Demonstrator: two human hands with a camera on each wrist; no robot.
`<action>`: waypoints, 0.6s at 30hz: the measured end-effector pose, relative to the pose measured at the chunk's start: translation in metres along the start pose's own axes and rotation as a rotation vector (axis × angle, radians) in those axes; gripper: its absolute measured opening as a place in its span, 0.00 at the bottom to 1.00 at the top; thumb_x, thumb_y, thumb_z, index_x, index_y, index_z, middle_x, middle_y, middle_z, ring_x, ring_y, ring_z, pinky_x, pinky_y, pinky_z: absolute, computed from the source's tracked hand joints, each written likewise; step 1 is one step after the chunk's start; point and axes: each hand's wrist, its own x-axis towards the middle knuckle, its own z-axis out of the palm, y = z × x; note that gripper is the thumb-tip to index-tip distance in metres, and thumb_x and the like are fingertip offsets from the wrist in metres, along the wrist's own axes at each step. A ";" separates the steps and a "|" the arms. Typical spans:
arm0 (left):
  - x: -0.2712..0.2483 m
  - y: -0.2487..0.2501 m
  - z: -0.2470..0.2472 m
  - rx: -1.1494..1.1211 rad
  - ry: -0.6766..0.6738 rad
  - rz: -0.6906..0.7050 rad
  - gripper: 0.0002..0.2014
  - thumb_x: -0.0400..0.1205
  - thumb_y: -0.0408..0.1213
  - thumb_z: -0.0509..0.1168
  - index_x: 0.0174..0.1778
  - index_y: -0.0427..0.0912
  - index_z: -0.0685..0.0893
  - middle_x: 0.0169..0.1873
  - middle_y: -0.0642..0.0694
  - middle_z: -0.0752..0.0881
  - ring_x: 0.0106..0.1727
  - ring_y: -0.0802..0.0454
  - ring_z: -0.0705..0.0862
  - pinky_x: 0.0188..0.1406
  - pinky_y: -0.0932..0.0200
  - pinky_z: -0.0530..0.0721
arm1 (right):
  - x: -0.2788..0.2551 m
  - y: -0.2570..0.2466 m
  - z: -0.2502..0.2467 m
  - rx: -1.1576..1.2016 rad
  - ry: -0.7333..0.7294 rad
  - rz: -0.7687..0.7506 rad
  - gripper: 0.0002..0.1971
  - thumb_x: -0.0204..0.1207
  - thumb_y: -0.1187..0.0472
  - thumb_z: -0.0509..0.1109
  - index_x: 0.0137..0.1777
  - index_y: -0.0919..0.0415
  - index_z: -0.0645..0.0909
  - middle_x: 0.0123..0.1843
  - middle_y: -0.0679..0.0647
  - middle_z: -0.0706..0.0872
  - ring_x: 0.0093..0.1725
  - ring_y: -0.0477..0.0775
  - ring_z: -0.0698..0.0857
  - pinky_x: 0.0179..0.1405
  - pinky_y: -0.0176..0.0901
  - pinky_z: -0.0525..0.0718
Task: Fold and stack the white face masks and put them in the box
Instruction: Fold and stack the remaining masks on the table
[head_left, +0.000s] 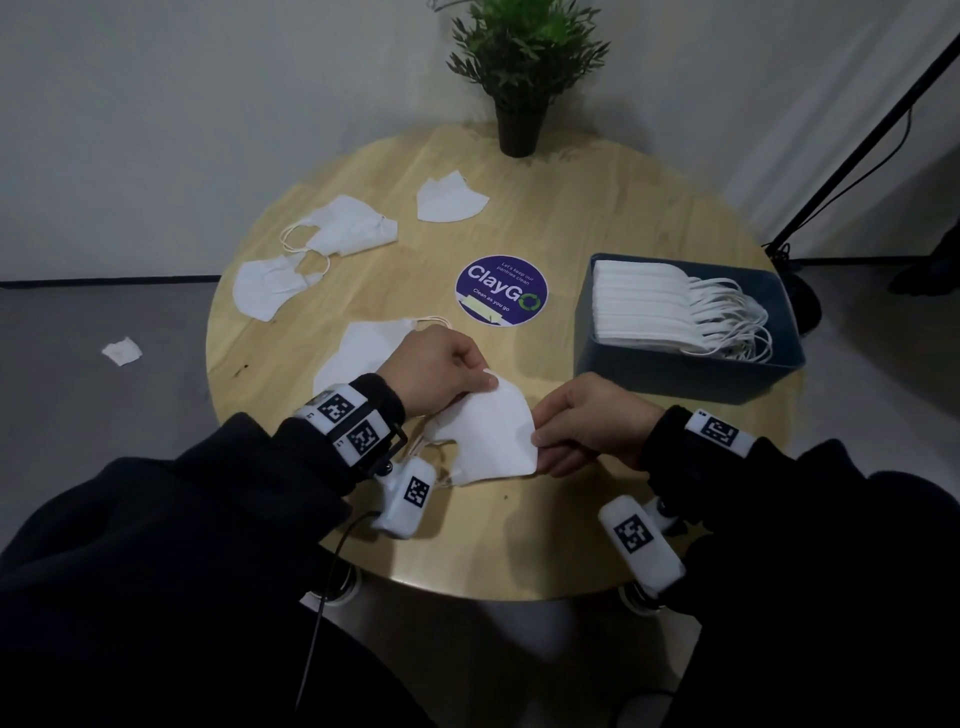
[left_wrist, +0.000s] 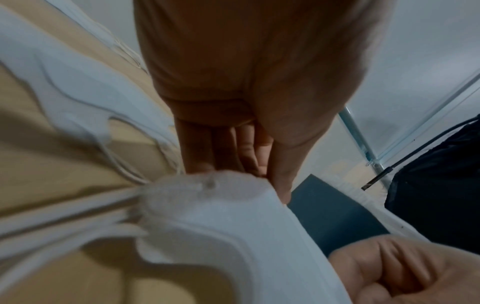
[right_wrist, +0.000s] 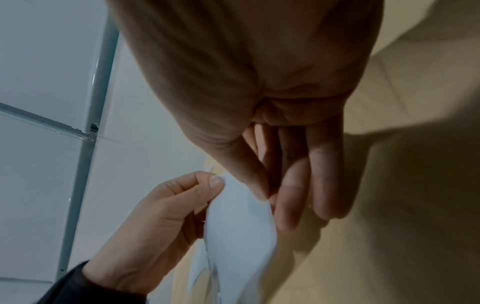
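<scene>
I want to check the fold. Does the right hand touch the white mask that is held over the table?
Touching. In the right wrist view, the right hand pinches an edge of the mask between thumb and fingers.

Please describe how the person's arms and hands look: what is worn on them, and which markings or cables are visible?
Both arms wear dark sleeves. The left hand and right hand are bare. Each wrist carries a white band with black square markers and a white camera block. A black cable hangs below the left wrist.
</scene>
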 end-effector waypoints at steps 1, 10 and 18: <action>0.001 0.000 0.003 0.016 -0.010 0.001 0.08 0.78 0.42 0.81 0.37 0.47 0.89 0.33 0.53 0.88 0.34 0.58 0.83 0.41 0.59 0.81 | 0.001 0.001 0.000 -0.025 -0.002 0.004 0.06 0.83 0.70 0.73 0.57 0.71 0.89 0.46 0.70 0.94 0.43 0.62 0.95 0.49 0.53 0.95; 0.001 0.006 0.024 0.266 -0.037 0.121 0.06 0.77 0.44 0.79 0.44 0.49 0.89 0.36 0.56 0.88 0.44 0.54 0.88 0.44 0.56 0.83 | 0.001 -0.004 0.001 -0.312 0.242 -0.225 0.04 0.77 0.61 0.81 0.46 0.60 0.90 0.33 0.59 0.92 0.27 0.52 0.87 0.32 0.51 0.91; 0.017 -0.003 -0.061 0.363 0.227 0.031 0.04 0.81 0.46 0.74 0.47 0.52 0.90 0.42 0.53 0.89 0.47 0.51 0.87 0.45 0.55 0.82 | 0.017 -0.001 0.012 -0.501 0.220 -0.278 0.06 0.73 0.62 0.80 0.47 0.53 0.95 0.39 0.44 0.92 0.39 0.44 0.89 0.38 0.30 0.84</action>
